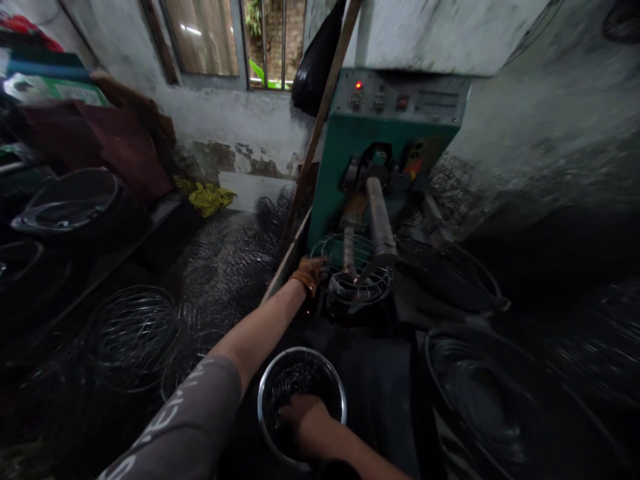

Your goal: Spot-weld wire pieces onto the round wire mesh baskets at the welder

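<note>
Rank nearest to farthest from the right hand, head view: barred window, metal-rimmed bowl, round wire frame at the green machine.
From the right hand:
1. Metal-rimmed bowl: around the hand, which reaches inside it.
2. Round wire frame: ahead, slightly right, at the green machine.
3. Barred window: farthest, up in the back wall.

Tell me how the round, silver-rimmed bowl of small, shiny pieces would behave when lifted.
The bowl would probably feel heavy for its size, since its many small pieces look metallic. Its shiny rim may be slippery. The pieces look loose, so they would likely shift if it tipped.
</note>
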The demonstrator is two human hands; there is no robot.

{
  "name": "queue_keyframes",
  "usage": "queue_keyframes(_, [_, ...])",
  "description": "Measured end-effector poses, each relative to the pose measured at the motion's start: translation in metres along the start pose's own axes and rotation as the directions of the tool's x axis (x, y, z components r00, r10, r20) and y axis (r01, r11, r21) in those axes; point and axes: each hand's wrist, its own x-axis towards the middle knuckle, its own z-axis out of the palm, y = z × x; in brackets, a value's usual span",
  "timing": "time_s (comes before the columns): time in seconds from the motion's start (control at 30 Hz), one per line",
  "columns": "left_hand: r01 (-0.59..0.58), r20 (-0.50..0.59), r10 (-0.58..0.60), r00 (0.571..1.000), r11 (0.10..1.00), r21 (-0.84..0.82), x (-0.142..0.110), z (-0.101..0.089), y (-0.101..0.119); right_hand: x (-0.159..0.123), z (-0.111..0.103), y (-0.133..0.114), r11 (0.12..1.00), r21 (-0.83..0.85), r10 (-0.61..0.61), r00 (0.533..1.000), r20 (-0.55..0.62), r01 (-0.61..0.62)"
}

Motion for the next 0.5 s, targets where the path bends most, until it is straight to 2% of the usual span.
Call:
queue_keyframes(0.2, [0.012, -0.072, -0.011, 0.997, 1.0, 0.01, -0.017, -0.001, 0.003, -0.009, -0.016, 0.0, 0.983, 0.171, 0.073, 0.997, -0.039, -0.065])
queue_keyframes(0.27, [0.01, -0.11, -0.007, 0.994, 1.0, 0.024, -0.024, -0.001, 0.002, -0.015, -0.026, 0.003, 0.935, 0.34, 0.123, 0.991, -0.048, -0.099])
queue_keyframes(0.33, [0.021, -0.136, -0.017, 0.991, 0.999, 0.033, -0.032, -0.002, 0.001, -0.02, -0.037, 0.008, 0.815, 0.571, 0.164, 0.984, -0.073, -0.093])
queue_keyframes(0.4, [0.03, -0.143, -0.026, 0.989, 0.999, 0.025, -0.042, -0.003, 0.002, -0.026, -0.049, 0.014, 0.657, 0.754, 0.19, 0.97, -0.151, -0.012])
queue_keyframes(0.5, [0.01, -0.137, -0.009, 0.991, 1.0, 0.001, -0.058, -0.006, 0.004, -0.034, -0.07, 0.029, 0.436, 0.887, 0.298, 0.905, -0.305, 0.155])
